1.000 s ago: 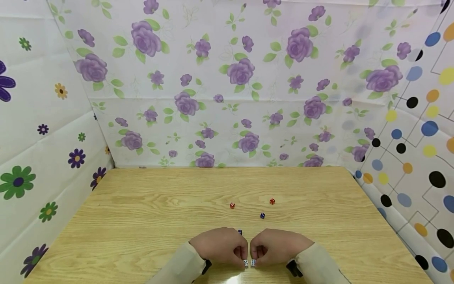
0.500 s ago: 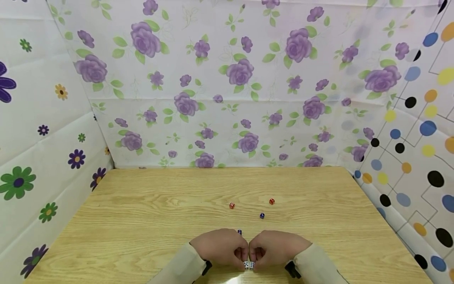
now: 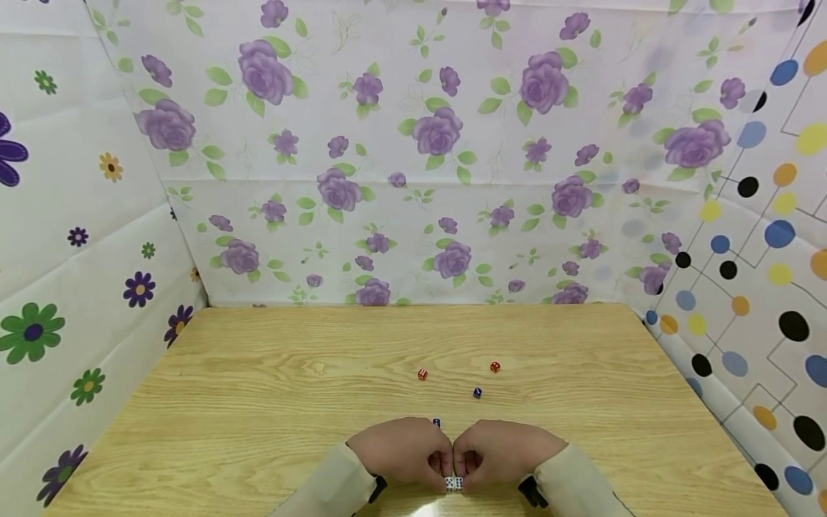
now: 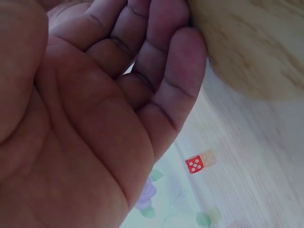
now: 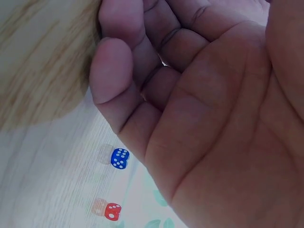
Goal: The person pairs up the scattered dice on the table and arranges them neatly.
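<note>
Near the front edge of the table, my left hand (image 3: 407,451) pinches a white die (image 3: 449,484) between thumb and fingers. Mirroring it, my right hand (image 3: 500,452) pinches a second white die (image 3: 459,484). The two white dice sit side by side, faces meeting, with dark pips up. Both hands have their curled fingers close together above them. Just behind the left hand's knuckles a blue die (image 3: 436,423) is partly covered. In the wrist views the palms and curled fingers fill most of the picture, and the white dice are hidden.
Farther back on the wooden table (image 3: 291,373) lie another blue die (image 3: 477,393), a red die (image 3: 423,374) and a second red die (image 3: 494,367). A flowered cloth (image 3: 388,143) hangs behind the table; patterned cloths flank both sides.
The right hand has shifted slightly left with its white die, closing the small gap to the left one. The left hand has barely moved. The red and blue dice stay put.
</note>
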A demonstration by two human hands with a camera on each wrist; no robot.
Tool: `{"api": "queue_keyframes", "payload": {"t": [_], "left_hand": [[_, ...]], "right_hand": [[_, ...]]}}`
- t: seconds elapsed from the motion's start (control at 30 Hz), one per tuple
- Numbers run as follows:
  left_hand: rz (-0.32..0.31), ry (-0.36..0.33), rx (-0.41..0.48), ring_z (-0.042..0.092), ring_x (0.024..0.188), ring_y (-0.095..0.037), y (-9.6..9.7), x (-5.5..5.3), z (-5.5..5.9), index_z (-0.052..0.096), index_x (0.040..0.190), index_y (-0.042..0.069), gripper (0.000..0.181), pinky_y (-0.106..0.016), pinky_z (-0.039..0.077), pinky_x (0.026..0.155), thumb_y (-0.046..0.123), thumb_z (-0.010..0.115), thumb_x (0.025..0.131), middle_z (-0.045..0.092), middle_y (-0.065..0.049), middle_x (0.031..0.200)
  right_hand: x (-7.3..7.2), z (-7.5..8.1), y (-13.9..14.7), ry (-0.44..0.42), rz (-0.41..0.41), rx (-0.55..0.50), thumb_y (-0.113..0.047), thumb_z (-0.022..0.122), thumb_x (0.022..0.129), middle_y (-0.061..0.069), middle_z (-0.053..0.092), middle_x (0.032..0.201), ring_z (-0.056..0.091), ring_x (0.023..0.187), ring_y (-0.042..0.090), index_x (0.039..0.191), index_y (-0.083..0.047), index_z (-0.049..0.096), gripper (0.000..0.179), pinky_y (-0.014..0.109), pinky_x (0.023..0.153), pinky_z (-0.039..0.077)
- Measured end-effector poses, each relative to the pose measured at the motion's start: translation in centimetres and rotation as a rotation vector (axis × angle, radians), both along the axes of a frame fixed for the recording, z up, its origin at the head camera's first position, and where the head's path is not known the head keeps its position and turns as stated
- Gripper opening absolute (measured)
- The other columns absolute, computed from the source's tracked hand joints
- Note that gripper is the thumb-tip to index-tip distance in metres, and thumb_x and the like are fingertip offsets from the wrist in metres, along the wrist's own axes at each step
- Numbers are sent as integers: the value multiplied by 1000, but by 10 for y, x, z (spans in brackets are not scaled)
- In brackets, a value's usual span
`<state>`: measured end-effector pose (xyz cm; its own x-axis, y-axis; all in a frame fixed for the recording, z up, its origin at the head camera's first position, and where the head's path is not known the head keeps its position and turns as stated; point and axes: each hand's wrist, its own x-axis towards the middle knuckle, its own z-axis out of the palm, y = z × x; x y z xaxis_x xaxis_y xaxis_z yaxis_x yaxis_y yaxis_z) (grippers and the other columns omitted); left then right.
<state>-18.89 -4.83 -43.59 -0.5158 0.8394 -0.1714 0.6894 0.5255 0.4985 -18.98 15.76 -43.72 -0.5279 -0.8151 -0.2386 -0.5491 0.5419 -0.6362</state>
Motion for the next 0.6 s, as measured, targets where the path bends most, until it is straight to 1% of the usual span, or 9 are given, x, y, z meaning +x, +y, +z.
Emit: {"api": "queue_keyframes", "payload": {"t": [0.13,0.3,0.4,0.47,0.6], "left_hand": [[-5,-19,18,51,63,6,0,-2,-1,68,81,25,6,-13,44,60,25,73,83,58,21,72],[11,-33,10,52,63,6,-1,-3,-3,67,80,26,8,-13,44,60,27,75,81,58,21,71],[20,-21,1,51,63,6,0,-3,-5,66,79,27,11,-13,44,59,28,76,79,58,21,70],[17,-9,1,50,62,7,0,-3,-5,65,78,27,11,-12,44,58,28,77,79,57,21,69],[10,13,2,49,61,7,0,-3,-5,65,77,27,12,-12,43,57,29,77,78,57,21,68]], "right_hand": [[0,1,0,-5,-1,-2,-19,71,84,-17,57,69,46,57,-4,83,-20,65,6,17,53,43],[-1,-1,1,-5,-7,0,-20,72,83,-18,56,69,46,57,-4,82,-21,65,8,16,53,43],[-1,-3,1,3,-10,-2,-21,73,83,-18,55,68,45,57,-5,81,-22,64,9,16,53,42],[-1,-4,2,20,-5,-6,-21,73,83,-18,55,68,46,57,-5,81,-22,64,9,16,53,43],[-2,-5,2,25,-11,-4,-21,73,82,-19,55,68,46,58,-5,81,-23,64,9,16,53,43]]}}
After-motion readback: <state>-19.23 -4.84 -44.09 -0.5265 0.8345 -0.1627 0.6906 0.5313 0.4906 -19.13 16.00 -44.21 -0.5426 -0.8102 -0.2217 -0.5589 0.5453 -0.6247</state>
